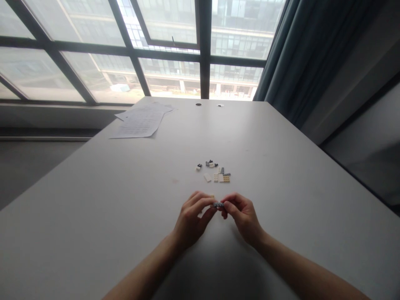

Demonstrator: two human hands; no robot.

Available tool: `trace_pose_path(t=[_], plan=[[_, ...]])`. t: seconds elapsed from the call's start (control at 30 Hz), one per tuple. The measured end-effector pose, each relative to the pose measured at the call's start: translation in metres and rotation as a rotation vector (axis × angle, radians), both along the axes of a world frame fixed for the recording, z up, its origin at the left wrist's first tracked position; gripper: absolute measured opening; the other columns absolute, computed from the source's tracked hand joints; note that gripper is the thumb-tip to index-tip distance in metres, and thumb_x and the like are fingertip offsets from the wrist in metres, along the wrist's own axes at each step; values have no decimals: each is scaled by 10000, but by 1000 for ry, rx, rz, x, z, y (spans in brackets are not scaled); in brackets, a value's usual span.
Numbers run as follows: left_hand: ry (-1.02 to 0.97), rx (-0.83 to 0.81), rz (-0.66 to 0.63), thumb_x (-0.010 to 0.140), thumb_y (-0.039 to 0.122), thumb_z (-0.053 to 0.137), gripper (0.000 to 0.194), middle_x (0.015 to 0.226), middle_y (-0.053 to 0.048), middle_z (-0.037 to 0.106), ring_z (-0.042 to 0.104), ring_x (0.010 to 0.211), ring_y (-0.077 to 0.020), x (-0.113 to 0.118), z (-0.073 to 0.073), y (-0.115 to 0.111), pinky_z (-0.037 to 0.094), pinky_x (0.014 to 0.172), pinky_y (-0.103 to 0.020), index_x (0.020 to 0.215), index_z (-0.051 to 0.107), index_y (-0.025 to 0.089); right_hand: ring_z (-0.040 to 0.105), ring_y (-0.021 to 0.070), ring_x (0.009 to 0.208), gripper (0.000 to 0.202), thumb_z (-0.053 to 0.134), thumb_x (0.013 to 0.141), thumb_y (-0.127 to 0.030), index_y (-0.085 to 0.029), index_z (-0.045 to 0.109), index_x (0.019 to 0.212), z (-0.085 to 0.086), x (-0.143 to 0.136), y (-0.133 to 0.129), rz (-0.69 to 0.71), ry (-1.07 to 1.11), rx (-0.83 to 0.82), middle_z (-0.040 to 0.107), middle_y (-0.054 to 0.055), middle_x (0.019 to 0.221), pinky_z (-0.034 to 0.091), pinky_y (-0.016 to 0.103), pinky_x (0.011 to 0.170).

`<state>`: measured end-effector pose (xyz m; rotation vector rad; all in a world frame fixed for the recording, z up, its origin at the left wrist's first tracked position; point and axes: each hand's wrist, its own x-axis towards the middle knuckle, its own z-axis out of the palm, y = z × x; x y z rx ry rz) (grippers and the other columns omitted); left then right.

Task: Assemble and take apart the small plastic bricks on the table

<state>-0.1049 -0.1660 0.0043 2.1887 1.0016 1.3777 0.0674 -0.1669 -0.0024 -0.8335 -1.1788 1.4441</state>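
Between my two hands is a small grey studded brick piece [218, 205], gripped at its left end by my left hand [194, 217] and at its right end by my right hand [243, 214]. Thumbs and fingers are pinched on it just above the table. A bit of tan shows by the left fingertips. Beyond the hands lie a white flat piece [207, 178], a tan studded plate [226, 178], white studded pieces [216, 178] and grey pieces [222, 171]. Farther back are small black and white parts [211, 164] and another black-and-white piece [199, 167].
The white table [125, 200] stretches to a large framed window. Printed papers [142, 123] overlap at its far left. Two round spots, one dark [198, 104] and one partly white [220, 105], are near the far edge. A dark curtain [281, 62] hangs at the right.
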Motion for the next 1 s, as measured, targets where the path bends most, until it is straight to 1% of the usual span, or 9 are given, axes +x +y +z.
trace_pose_path(t=[0.1,0.23,0.37,0.5,0.6,0.73,0.8,0.87,1.0], plan=[[-61,-156,-42,878,169,542,95,904,-61,621,579,836,-159,-1,1,-2,465,731,-271,948,603,185,561,123,613,104,643,828,-296,-193,629,827,4,-1,-4,4,-55,40,633,0,707,463,261,596],[-131,-334,-136,915,261,479,143,856,-62,607,568,807,-167,-3,5,-5,444,748,-293,872,578,167,561,135,718,108,650,826,-256,-222,642,928,6,0,-7,-36,-179,237,603,17,842,474,280,678],[-173,-412,-235,936,313,418,227,818,-46,602,557,780,-164,-2,10,-6,421,753,-299,839,560,164,554,140,751,370,686,798,-232,-279,600,1154,5,2,-7,39,-237,434,570,41,1002,493,308,704],[-160,-436,-289,944,301,381,238,821,-36,604,562,797,-165,-1,12,-5,418,763,-296,835,545,167,551,139,756,390,677,803,-203,-293,598,1174,5,3,-6,63,-296,510,553,40,1008,501,310,710],[-56,-363,-211,942,294,383,223,810,-34,592,549,777,-162,-5,11,-3,423,737,-292,837,538,173,549,142,750,363,687,791,-204,-280,608,1137,9,5,-4,34,-351,521,557,37,989,500,309,700],[237,-79,102,891,298,495,137,858,-55,612,529,836,-196,-18,8,7,409,793,-341,855,555,181,549,154,766,331,714,761,-225,-255,607,1072,15,12,5,-37,-465,474,567,35,987,490,316,711],[397,11,210,863,324,547,157,953,-76,628,526,916,-225,-25,5,12,398,834,-376,924,579,183,543,157,766,316,716,749,-220,-245,603,1043,15,17,13,-93,-551,403,570,29,969,481,312,704],[516,27,242,839,368,583,262,1064,-94,617,510,1025,-256,-28,2,16,387,885,-411,1028,587,186,534,159,766,305,713,732,-194,-235,611,1016,12,20,20,-117,-675,326,573,23,952,469,307,696],[642,5,197,786,440,638,443,1234,-112,555,412,1222,-310,-25,-4,16,305,1026,-495,1158,577,209,532,178,826,303,702,698,-145,-224,641,984,4,20,28,-65,-872,251,583,30,971,456,316,744]])
